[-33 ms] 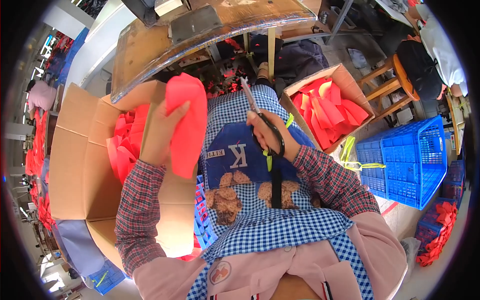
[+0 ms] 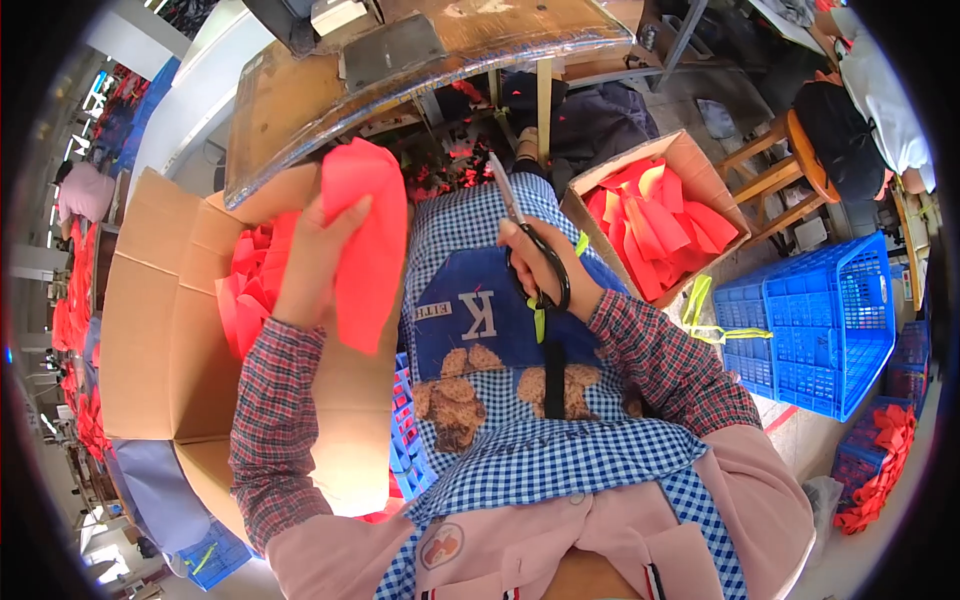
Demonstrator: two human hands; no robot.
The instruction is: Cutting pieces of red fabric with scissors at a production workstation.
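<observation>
My left hand (image 2: 328,240) pinches a long, rounded piece of red cloth (image 2: 372,250) between thumb and fingers. The cloth hangs down in front of the open cardboard box on my left. In my right hand (image 2: 542,262) is a pair of scissors (image 2: 507,187), the fingers wrapped round their black handles. The blades point up and away from me, apart from the cloth. A yellow-green strip (image 2: 539,320) hangs below the handles. Under both hands lies my blue checked apron (image 2: 560,445).
To the left stands a large cardboard box (image 2: 140,310) with more red pieces inside. A smaller cardboard box (image 2: 735,180) of red pieces sits at right, beside a blue plastic crate (image 2: 790,330) and a wooden stool (image 2: 810,155). A worn wooden table (image 2: 290,110) spans the far side.
My left hand and the red cloth have shifted slightly left and up. The scissors have tilted a little, their tips now slightly farther right. Both hands keep their hold.
</observation>
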